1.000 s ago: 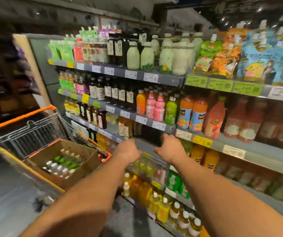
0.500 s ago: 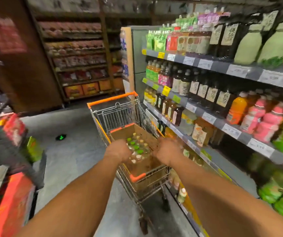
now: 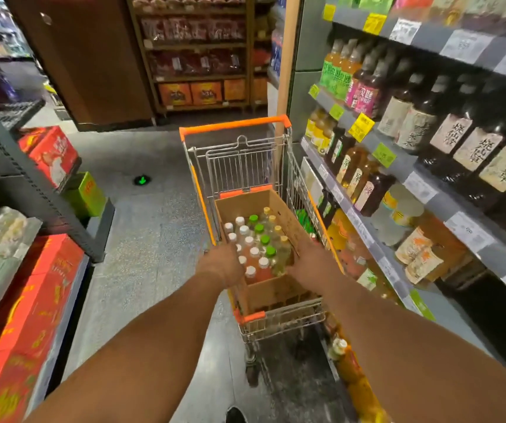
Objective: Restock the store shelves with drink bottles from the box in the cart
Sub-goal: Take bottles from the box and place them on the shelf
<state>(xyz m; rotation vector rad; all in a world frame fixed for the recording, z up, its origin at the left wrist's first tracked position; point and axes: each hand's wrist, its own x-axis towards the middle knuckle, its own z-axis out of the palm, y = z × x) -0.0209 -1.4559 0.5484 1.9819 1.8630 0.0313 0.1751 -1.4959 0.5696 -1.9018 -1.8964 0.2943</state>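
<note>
1. The cardboard box [image 3: 279,288] sits inside the wire cart [image 3: 239,166], its long axis running away from the camera along the aisle, its open top facing up.
2. Drink bottles [image 3: 254,242] stand upright in the far half of the box, caps up: white caps on the left, green caps in the middle, yellowish ones on the right. The near half of the box shows bare cardboard.
3. The left hand [image 3: 224,264] reaches over the box's left wall, at the white-capped bottles; its fingers are hidden behind the back of the hand, so I cannot tell whether they grip anything.
4. The right hand [image 3: 312,264] reaches in from the box's right side, at the yellowish bottles; its fingers too are hidden, and their grip cannot be told.
5. The store shelves [image 3: 422,175] stand just right of the cart, lined with upright bottles, labels facing the aisle.
</note>
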